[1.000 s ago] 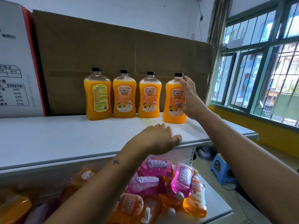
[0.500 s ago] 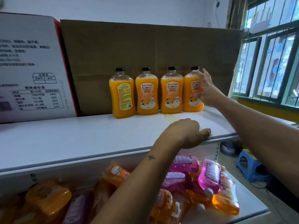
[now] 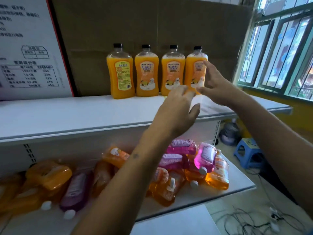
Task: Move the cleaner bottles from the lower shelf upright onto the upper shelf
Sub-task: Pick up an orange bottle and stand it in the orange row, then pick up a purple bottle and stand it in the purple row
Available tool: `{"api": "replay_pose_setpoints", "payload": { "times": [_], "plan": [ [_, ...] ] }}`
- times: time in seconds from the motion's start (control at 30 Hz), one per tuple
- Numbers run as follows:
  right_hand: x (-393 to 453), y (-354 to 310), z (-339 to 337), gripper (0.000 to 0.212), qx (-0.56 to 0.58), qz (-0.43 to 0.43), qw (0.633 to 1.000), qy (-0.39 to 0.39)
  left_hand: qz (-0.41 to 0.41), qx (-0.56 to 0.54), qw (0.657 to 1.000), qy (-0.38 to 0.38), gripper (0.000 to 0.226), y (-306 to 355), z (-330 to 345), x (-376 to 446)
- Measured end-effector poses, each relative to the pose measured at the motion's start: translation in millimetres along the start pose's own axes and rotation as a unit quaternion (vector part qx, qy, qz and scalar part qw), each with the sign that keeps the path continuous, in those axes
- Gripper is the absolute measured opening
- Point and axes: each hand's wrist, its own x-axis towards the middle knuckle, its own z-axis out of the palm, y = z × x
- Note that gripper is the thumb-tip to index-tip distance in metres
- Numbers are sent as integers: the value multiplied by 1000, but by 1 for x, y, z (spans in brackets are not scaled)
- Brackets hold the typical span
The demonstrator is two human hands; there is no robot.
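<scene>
Now my left hand [image 3: 177,107] has lifted off the upper shelf [image 3: 67,116] edge, fingers relaxed, while my right hand [image 3: 213,85], fingers straight, steadies the fourth orange bottle [image 3: 194,72] upright.

The white carton [image 3: 30,48] at the left is showing a printed table with Chinese characters too blurred to read; only its percentages are coming through: 24%, 22%, 33%, 21%, 45%. The four upright orange bottles [image 3: 120,72] on the upper shelf are wearing labels with East Asian script, but the lettering is staying too small and soft to make out.
</scene>
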Motion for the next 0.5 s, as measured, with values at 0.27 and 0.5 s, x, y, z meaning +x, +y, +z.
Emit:
{"api": "replay_pose_setpoints", "payload": {
  "times": [0.27, 0.5],
  "plan": [
    [-167, -47, 62, 48, 205, -118, 968, 89, -77, -174, 963, 190, 35, -9, 30, -161],
    [-213, -21, 177, 38, 221, -2, 975, -19, -303, -273, 907, 106, 38, -58, 86, -252]
  ]
}}
